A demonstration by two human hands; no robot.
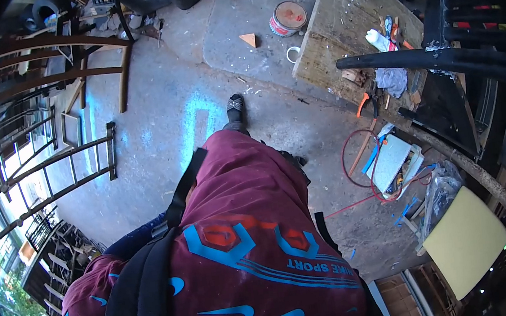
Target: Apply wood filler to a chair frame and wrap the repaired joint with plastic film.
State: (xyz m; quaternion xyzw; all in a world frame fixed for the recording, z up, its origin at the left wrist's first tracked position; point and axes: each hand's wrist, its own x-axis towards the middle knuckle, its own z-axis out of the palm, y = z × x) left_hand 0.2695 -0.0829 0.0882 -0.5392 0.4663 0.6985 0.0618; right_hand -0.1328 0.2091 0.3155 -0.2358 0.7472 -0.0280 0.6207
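Note:
My left arm, in a dark sleeve (pixel 143 236), bends in beside my maroon shirt (pixel 243 184). Only a sliver of skin shows behind the black strap (pixel 188 187), so the fingers of my left hand are hidden. My right hand is out of the picture. One foot in a dark sock and sandal (pixel 235 107) is forward on the concrete floor. To the right stands a low worn wooden table (pixel 326 31). On it lie a white bottle (pixel 379 39), a crumpled grey cloth (pixel 391 80) and orange-handled pincers (pixel 364 105) near its edge.
A black chair (pixel 392 62) leans over the table. Beyond are a paint bucket (pixel 289 16), a white ring (pixel 294 55) and a wooden triangle (pixel 248 40). A red cable (pixel 343 160) loops by a toolbox (pixel 390 158); a yellow panel (pixel 465 243) is nearer. Metal frames (pixel 60 164) crowd the left.

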